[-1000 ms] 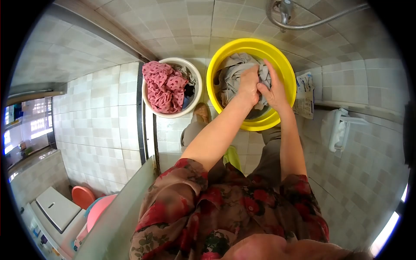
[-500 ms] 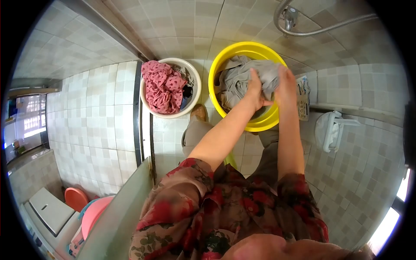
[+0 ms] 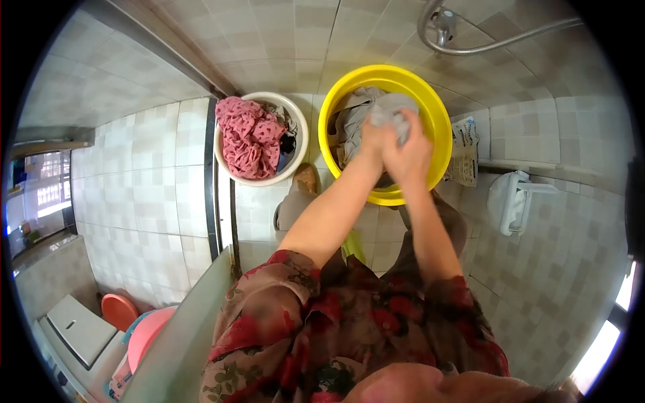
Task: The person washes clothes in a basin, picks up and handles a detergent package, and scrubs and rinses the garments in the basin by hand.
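A grey cloth garment [image 3: 356, 119] lies bunched in a round yellow tub [image 3: 440, 124], with darker cloth partly showing at the tub's left side. My left hand [image 3: 375, 142] and my right hand [image 3: 410, 148] are close together above the tub. Both are closed on the grey garment, whose gathered part bulges up between and beyond the fingers. Some of my fingers are hidden behind the cloth and the other hand.
Left of the tub stands a white basin [image 3: 304, 134] heaped with pink patterned cloth [image 3: 248, 138] and darker pieces. A shower hose [image 3: 497, 48] hangs on the tiled wall. A printed bag [image 3: 463, 151] and a white bin [image 3: 508, 201] are on the right.
My right hand has moved left, toward my left hand. The hands were apart with fingers spread on the garment; now they squeeze a gathered part of it together.
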Motion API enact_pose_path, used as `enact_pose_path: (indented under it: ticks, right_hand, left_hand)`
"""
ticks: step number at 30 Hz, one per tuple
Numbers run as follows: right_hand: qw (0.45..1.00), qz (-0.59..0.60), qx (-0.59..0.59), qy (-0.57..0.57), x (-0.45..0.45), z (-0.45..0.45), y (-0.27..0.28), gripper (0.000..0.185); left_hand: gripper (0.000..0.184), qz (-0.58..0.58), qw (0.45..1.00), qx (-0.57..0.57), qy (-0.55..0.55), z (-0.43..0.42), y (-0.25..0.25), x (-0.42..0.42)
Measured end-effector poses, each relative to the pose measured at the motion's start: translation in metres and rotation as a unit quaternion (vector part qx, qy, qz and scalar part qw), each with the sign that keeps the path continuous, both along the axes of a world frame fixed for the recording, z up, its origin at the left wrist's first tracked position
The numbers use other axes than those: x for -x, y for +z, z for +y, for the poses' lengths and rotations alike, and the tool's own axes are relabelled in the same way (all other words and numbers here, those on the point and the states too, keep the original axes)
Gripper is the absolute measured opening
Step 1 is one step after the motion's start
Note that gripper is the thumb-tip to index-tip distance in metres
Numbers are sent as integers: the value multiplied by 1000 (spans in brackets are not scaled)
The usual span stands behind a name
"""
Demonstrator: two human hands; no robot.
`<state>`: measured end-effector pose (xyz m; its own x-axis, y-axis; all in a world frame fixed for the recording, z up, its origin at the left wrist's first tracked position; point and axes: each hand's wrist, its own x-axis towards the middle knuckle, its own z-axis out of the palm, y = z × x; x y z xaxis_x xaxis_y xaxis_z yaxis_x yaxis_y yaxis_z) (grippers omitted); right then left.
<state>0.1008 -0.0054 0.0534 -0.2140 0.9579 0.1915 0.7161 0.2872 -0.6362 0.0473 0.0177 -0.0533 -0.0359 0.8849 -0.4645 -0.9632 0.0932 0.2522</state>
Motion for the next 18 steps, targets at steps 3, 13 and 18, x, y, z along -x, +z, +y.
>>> enact_pose_path:
  ticks: [3, 13, 18]
  right_hand:
    - [997, -52, -1, 55, 16, -13, 0, 33]
    - [997, -16, -56, 48, 12, -19, -3, 37]
    - [984, -155, -34, -86, -4, 93, -49, 47]
  left_hand:
    - [36, -190, 921, -339, 21, -12, -7, 8]
    - [28, 570, 770, -165, -233, -14, 21, 54]
    - [29, -11, 998, 53, 9, -11, 50, 16]
